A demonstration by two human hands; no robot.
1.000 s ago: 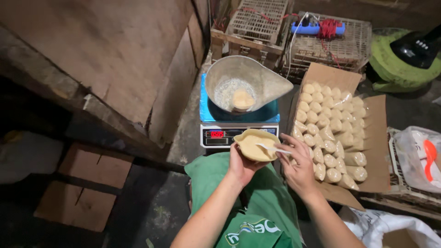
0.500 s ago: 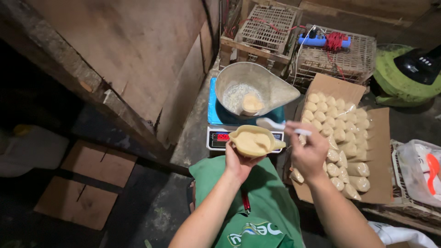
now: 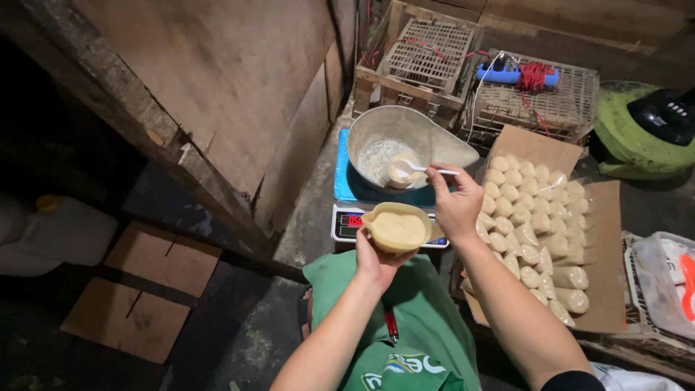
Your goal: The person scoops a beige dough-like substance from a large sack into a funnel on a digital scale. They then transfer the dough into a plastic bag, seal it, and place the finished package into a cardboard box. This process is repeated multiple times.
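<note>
The left hand cups a tan bowl of pale paste just in front of the scale, while the right hand, closed on a white spoon, reaches forward, spoon handle lying crosswise, bowl-end over the metal scale pan.

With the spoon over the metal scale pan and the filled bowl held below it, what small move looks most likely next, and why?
Probably tipping the spoon into the metal scale pan. The right hand holds it over the pale powder already in the pan, which sits on the digital scale. The left hand holds the full bowl close below, so small scoops seem to be moved across.
</note>
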